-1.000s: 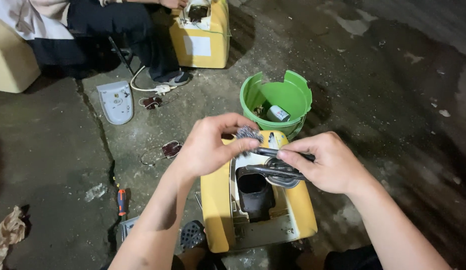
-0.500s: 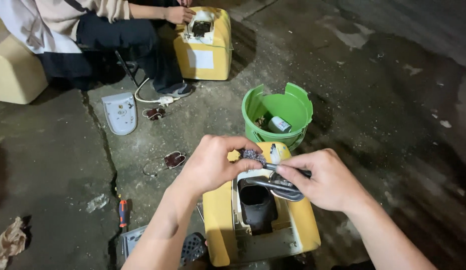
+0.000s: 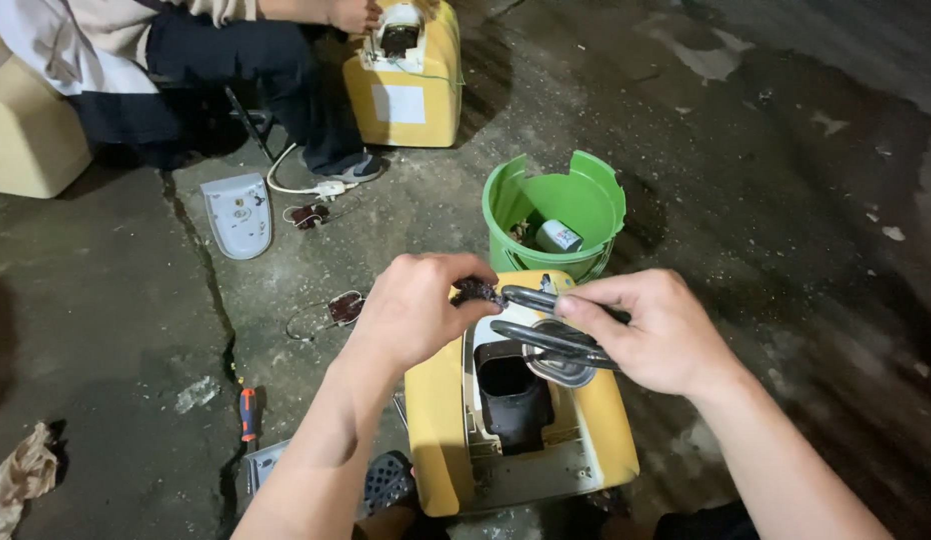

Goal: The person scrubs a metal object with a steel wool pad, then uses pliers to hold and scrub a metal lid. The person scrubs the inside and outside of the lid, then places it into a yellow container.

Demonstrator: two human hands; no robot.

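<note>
A yellow appliance casing lies on the concrete floor in front of me, its top open on a dark cavity. Over the opening, my right hand grips a bent grey metal tube element. My left hand pinches a small dark rusty part at the element's end. Both hands are closed and meet above the casing.
A green plastic bucket with small parts stands just behind the casing. Another person sits at the back left, a hand on a second yellow casing. A white plastic cover, wired small parts, a red-handled screwdriver and a rag lie on the floor.
My hands and the metal element stay over the casing, with only a slight shift; the view has tilted down a little. The other person's hand has settled on the far casing.
</note>
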